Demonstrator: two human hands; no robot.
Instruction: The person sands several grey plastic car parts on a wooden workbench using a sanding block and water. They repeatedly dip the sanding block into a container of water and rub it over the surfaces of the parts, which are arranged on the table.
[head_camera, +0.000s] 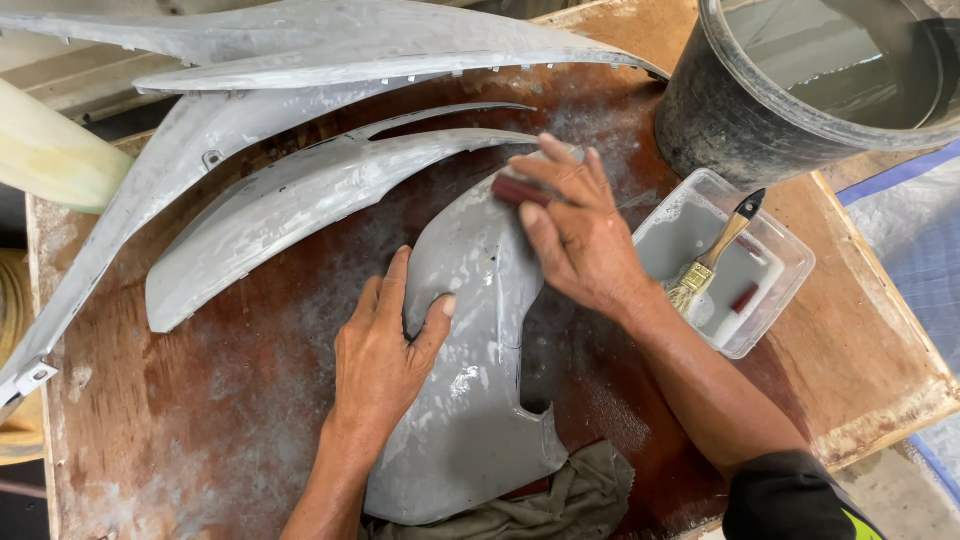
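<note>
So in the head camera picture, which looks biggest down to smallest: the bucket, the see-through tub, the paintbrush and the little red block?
1. Dark bucket, though cut off by the picture's edge.
2. Clear tub.
3. Paintbrush, lying in the tub.
4. Red block, partly hidden under the right hand, so unsure.

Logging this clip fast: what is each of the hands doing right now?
Left hand: open, gripping the edge of the grey panel.
Right hand: closed on a dark red sanding block, pressed against that panel.
</note>
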